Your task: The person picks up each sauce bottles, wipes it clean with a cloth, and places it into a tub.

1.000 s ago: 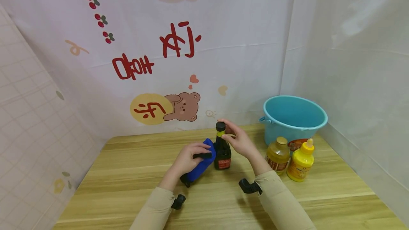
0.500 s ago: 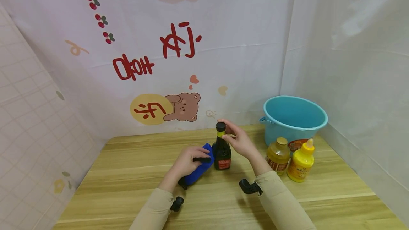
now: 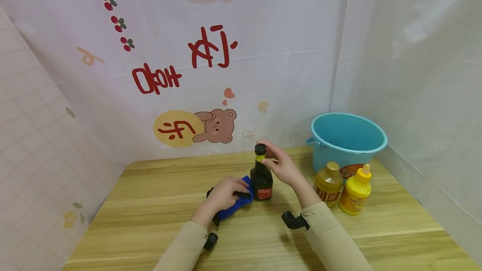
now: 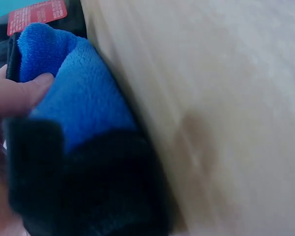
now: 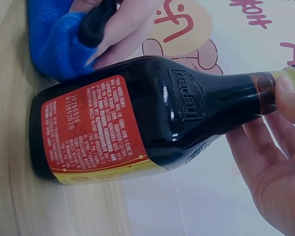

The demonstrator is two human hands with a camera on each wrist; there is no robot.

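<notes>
A dark glass sauce bottle (image 3: 261, 177) with a black cap and red label stands upright on the table. Thumb and fingers of my right hand (image 3: 283, 165) grip its neck just below the cap. In the right wrist view the bottle (image 5: 157, 115) fills the middle, and its label faces the camera. My left hand (image 3: 224, 195) grips a blue plush cloth (image 3: 234, 209) with black edging or straps. The folded cloth lies against the bottle's lower left side. In the left wrist view my thumb presses on the cloth (image 4: 88, 93); most other fingers are hidden.
At the right of the wooden table (image 3: 158, 204) stands a light-blue bucket (image 3: 331, 158). Before it are a jar of amber liquid (image 3: 327, 184) and a yellow squeeze bottle (image 3: 355, 195). A printed white curtain (image 3: 278, 78) closes off the back.
My left hand has slid the blue cloth downward beside the bottle, and the cloth now looks more bunched. My right hand and the bottle have stayed in place.
</notes>
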